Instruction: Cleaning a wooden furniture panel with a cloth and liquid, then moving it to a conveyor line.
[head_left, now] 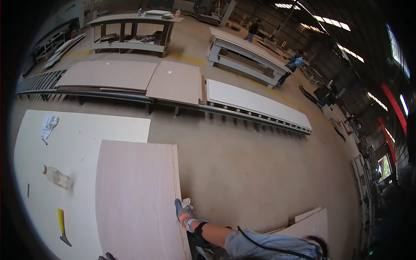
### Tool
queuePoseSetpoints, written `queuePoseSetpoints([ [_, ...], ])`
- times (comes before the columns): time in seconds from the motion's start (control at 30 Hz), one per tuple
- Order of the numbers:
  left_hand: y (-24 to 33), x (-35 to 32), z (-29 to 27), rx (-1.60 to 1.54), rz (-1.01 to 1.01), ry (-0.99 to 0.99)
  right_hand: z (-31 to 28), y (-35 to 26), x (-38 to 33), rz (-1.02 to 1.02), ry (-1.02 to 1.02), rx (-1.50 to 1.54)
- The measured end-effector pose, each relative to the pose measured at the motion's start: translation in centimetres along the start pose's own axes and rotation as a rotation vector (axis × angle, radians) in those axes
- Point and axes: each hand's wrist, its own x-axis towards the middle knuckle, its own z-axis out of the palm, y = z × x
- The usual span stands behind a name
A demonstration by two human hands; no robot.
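Panel and gloved hands. A smooth, pinkish-beige rectangular panel point(136, 195), with a rough tan strip along its right edge, lies on the cream worktop point(65, 125). The right hand point(184, 209), in a grey-and-orange glove, touches that edge (whether its grip pinches cannot be told). The left hand point(107, 256) is mostly cut off, its grip unclear. Left: translucent bottle point(58, 178), yellow-handled scraper point(62, 223), crumpled white cloth point(50, 125).
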Motion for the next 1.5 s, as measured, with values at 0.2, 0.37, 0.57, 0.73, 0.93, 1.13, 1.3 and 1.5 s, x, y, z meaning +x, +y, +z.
queuePoseSetpoints([
  [0.2,-0.3,-0.8,-1.5,-0.018,-0.002,-0.009,0.1,-0.1,1.6,0.036,-0.109,-0.016],
  [0.37,-0.3,-3.3,-7.1,-0.070,-0.047,-0.057,0.5,1.7,2.4,0.061,-0.130,0.088],
  [0.57,0.3,-10.5,-15.4,-0.172,-0.025,0.096,-2.7,3.0,-1.2,0.148,-0.411,0.142],
  [0.73,-8.3,-15.6,-12.9,0.155,0.153,0.505,-2.6,2.1,-2.1,0.158,-0.669,0.177],
  [0.93,-2.7,-29.3,-17.8,0.128,-0.114,0.667,0.2,-1.6,-2.4,0.112,-1.093,0.144],
  [1.13,3.5,-41.0,-12.0,-0.031,-0.558,0.733,0.1,-5.5,1.3,0.085,-1.423,-0.070],
  [1.3,14.6,-53.5,-9.6,-0.022,-0.843,0.904,-2.0,-6.4,3.4,0.088,-1.643,-0.407],
  [1.5,36.3,-62.5,-15.7,-0.001,-1.309,0.924,-3.9,-11.3,5.5,0.139,-1.844,-0.835],
])
